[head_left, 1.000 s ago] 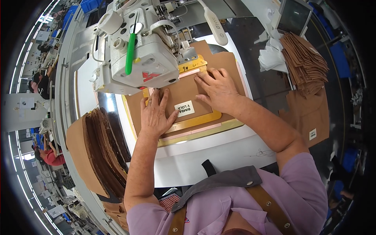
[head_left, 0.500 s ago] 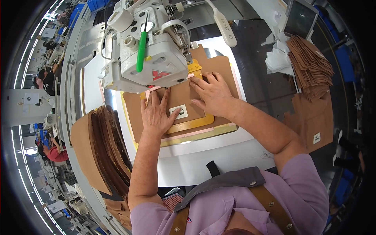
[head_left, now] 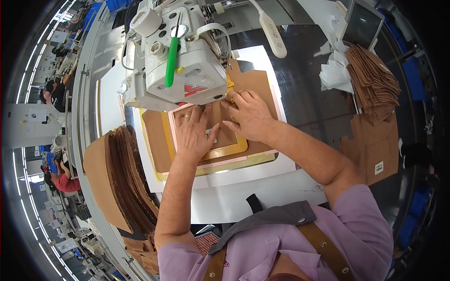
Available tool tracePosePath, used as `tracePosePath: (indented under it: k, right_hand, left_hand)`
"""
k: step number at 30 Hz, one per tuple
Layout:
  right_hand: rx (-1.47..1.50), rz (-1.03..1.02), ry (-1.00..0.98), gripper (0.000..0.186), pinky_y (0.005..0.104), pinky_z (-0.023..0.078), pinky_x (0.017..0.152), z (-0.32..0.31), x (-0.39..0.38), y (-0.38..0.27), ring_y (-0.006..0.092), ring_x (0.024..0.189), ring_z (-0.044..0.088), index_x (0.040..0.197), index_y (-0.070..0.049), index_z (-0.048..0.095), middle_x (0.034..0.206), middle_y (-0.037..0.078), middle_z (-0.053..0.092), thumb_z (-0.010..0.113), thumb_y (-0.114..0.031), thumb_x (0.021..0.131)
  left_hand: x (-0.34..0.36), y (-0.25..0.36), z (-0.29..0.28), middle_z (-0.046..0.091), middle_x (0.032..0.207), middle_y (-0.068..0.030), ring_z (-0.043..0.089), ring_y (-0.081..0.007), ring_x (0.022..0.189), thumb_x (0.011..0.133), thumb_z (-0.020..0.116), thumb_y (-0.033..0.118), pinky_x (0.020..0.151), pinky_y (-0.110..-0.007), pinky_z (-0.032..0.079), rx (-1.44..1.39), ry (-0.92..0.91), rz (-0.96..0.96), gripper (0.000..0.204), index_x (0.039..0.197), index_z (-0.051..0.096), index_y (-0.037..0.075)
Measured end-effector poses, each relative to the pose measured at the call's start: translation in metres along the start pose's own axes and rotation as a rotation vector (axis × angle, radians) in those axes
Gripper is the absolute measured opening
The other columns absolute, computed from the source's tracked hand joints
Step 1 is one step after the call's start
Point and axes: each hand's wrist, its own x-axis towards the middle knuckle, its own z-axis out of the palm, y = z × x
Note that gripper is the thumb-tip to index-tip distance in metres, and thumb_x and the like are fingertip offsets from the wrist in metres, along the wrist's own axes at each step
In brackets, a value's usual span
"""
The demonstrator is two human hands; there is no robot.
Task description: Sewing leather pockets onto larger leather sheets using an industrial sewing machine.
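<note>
Currently, a brown panel [head_left: 227, 136] inside a yellow frame [head_left: 229, 150] is touched by the left hand [head_left: 192, 133] and right hand [head_left: 251, 115], fingers [head_left: 195, 115] spread loosely, beside the sewing machine head [head_left: 190, 70], inward from the worktop's [head_left: 304, 70] near edge.

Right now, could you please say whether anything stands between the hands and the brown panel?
Nothing visible does: the left hand and right hand appear to touch the brown panel, near the white machine head.

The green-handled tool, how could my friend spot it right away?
Find the big white sewing machine at the top, above the left hand. The green-handled tool sits against its front, thin dark end pointing upward. Its bright green sets it apart from the white knobs nearby.
</note>
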Motion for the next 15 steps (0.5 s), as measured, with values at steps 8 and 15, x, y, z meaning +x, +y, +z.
tracePosePath:
  k: [8,15]
  right_hand:
    - [0.053,-0.03,0.011,0.052,0.0447,0.038,0.113,-0.002,-0.012,0.004,0.0274,0.119,0.054,0.13,-0.005,0.063,0.127,0.012,0.057,0.072,-0.035,0.089]
    - [0.19,-0.25,-0.034,0.029,0.0472,0.039,0.113,-0.019,-0.03,0.0,0.0236,0.118,0.057,0.104,-0.009,0.07,0.115,0.007,0.063,0.075,-0.03,0.084]
  left_hand:
    - [0.013,0.009,0.027,0.052,0.15,-0.0069,0.048,-0.0337,0.134,0.089,0.063,0.025,0.113,-0.048,0.031,-0.324,0.017,0.088,0.059,0.145,0.052,0.01]
    - [0.012,0.012,0.028,0.048,0.155,-0.0035,0.047,-0.0323,0.135,0.091,0.063,0.029,0.114,-0.049,0.029,-0.266,-0.033,0.073,0.059,0.146,0.051,0.012]
